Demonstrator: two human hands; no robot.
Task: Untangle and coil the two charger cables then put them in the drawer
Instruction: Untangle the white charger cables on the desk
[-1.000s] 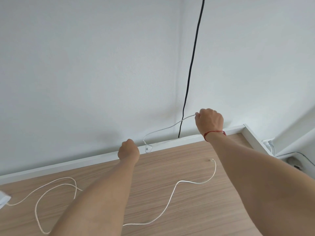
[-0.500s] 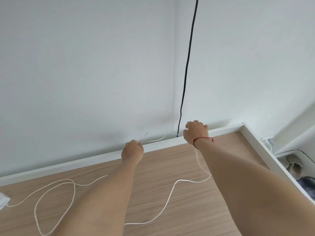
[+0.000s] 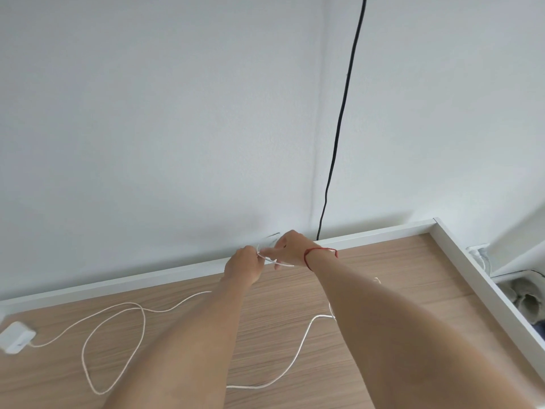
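My left hand [image 3: 243, 265] and my right hand [image 3: 290, 250] meet near the far edge of the wooden table [image 3: 398, 278]. Between them they pinch a small loop of thin white cable [image 3: 275, 261]. More white cable [image 3: 115, 320] lies in loose curves on the table at the left and runs to a white charger block [image 3: 14, 338] at the left edge. Another stretch of white cable [image 3: 298, 349] snakes between my forearms; whether it is the same cable is unclear. A drawer is not in view.
A black cord [image 3: 339, 128] hangs down the white wall and ends behind the table's white rim [image 3: 383, 233]. Past the right rim lie a white socket strip [image 3: 479, 253] and some grey cloth [image 3: 525, 299] on the floor.
My right hand moved left and down, from far apart to touching my left hand. The held cable went from a long stretch to a small loop between both hands.
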